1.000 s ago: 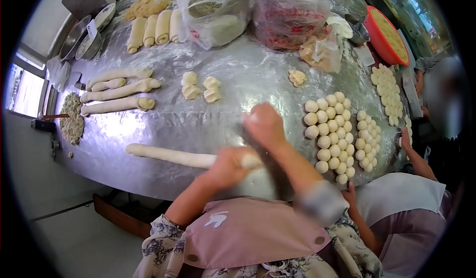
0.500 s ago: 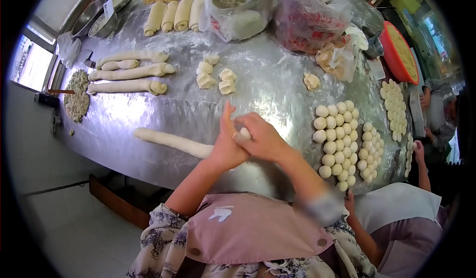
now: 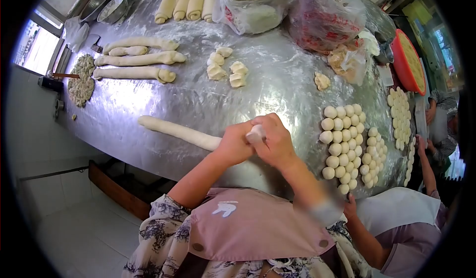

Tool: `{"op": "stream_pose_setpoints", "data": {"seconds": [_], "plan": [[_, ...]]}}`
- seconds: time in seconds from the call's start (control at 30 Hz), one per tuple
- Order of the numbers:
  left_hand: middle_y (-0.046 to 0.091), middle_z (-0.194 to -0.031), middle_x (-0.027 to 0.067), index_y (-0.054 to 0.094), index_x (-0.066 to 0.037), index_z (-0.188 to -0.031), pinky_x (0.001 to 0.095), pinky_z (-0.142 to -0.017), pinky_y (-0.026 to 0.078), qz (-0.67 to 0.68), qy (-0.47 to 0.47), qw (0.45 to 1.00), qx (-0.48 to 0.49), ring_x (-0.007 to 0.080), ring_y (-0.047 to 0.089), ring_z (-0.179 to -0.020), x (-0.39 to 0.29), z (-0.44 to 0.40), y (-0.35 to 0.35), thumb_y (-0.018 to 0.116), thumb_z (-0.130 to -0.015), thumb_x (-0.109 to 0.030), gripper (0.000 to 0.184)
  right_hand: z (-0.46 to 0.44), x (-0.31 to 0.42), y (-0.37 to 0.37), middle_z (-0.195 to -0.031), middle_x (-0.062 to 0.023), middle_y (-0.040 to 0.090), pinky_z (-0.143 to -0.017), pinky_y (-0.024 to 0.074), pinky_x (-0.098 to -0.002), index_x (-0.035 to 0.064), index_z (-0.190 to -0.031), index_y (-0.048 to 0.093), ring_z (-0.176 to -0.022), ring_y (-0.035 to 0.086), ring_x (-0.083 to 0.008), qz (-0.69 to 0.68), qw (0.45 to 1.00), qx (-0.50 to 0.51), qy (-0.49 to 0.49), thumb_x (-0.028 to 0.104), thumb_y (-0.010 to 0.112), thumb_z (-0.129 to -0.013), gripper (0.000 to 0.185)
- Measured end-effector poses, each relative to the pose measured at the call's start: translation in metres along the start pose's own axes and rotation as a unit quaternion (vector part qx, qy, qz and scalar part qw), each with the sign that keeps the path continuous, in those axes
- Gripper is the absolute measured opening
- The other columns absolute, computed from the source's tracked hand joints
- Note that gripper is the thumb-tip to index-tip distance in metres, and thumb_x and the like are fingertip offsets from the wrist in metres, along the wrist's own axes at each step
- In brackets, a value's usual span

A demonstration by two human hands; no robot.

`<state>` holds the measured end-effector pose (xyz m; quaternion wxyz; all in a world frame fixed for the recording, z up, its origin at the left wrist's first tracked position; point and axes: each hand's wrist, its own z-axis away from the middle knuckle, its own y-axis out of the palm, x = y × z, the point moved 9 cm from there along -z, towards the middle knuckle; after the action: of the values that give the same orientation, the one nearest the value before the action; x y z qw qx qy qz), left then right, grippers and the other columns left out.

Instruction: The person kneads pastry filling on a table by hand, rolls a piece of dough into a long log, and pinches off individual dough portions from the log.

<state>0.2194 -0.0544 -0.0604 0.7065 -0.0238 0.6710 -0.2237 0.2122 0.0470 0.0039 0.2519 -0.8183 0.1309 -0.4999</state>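
A long white dough rope (image 3: pixel 181 133) lies slantwise on the metal table, its right end running under my left hand (image 3: pixel 234 142). The fingers of this hand are closed, wrapped round the rope's end. Right against it, my right hand (image 3: pixel 276 141) is closed on a small dough piece (image 3: pixel 256 134), which shows between thumb and fingers. Whether the piece is still joined to the rope is hidden by the hands. Beyond them lie several torn dough lumps (image 3: pixel 216 66). To the right, round dough balls (image 3: pixel 342 141) stand in close rows.
Thicker dough ropes (image 3: pixel 141 59) and a chopped filling mound (image 3: pixel 81 82) lie at the left. Rolled dough (image 3: pixel 182 4), plastic bags (image 3: pixel 325 18) and a red basin (image 3: pixel 409 62) stand farther back. A co-worker's hand (image 3: pixel 350 206) is near the balls at right.
My left hand's fingers, stretched out before, have closed round the rope's end. The right hand has moved slightly right and grips the dough piece. The view has shifted a little.
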Motion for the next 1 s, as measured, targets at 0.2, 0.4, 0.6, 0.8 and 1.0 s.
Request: {"op": "stream_pose_setpoints", "data": {"seconds": [0.2,0.4,0.6,0.8,1.0], "plan": [[0.070,-0.086,0.0154,0.066,-0.004,-0.099,0.0386,-0.071,0.053,0.009,0.017,1.000,-0.002,0.0309,0.070,-0.080,-0.001,-0.003,0.005,0.074,-0.081,-0.015,0.022,0.003,-0.008,0.001,-0.083,-0.0103,0.061,-0.058,0.0528,-0.0375,0.0079,-0.091,0.064,-0.066,0.064,-0.0292,0.037,0.997,-0.053,0.030,0.022,0.077,-0.085,0.020],[0.069,-0.084,0.0203,0.067,-0.002,-0.091,0.0415,-0.069,0.053,-0.027,-0.012,1.000,-0.007,0.0381,0.068,-0.080,0.001,-0.001,0.000,0.068,-0.081,-0.011,0.013,0.001,-0.009,0.002,-0.078,-0.0095,0.061,-0.058,0.0505,-0.0352,0.0077,-0.086,0.063,-0.064,0.062,-0.0260,0.020,0.996,-0.078,0.031,0.018,0.078,-0.084,0.018],[0.066,-0.079,0.0224,0.066,-0.001,-0.087,0.0445,-0.065,0.051,-0.055,0.002,0.998,-0.002,0.0413,0.066,-0.076,0.001,-0.001,0.004,0.066,-0.080,-0.010,0.011,0.004,-0.008,-0.001,-0.072,-0.0089,0.058,-0.056,0.0467,-0.0342,0.0068,-0.081,0.061,-0.062,0.058,-0.0230,0.022,0.994,-0.105,0.027,0.013,0.079,-0.083,0.019],[0.067,-0.081,0.0223,0.066,-0.001,-0.086,0.0447,-0.066,0.051,-0.069,-0.001,0.998,0.010,0.0415,0.066,-0.077,-0.002,0.000,0.006,0.066,-0.080,-0.010,0.011,0.008,-0.007,-0.004,-0.072,-0.0095,0.058,-0.057,0.0474,-0.0352,0.0062,-0.081,0.060,-0.062,0.058,-0.0248,0.040,0.994,-0.103,0.022,0.013,0.078,-0.083,0.019],[0.068,-0.081,0.0166,0.069,-0.004,-0.088,0.0407,-0.070,0.053,-0.017,-0.028,0.999,0.015,0.0342,0.067,-0.075,0.003,0.007,0.005,0.075,-0.081,-0.013,0.013,0.004,-0.036,0.000,-0.076,-0.0120,0.062,-0.059,0.0510,-0.0399,0.0073,-0.084,0.062,-0.067,0.063,-0.0308,0.099,0.988,-0.116,0.029,0.022,0.078,-0.083,0.022]]}}
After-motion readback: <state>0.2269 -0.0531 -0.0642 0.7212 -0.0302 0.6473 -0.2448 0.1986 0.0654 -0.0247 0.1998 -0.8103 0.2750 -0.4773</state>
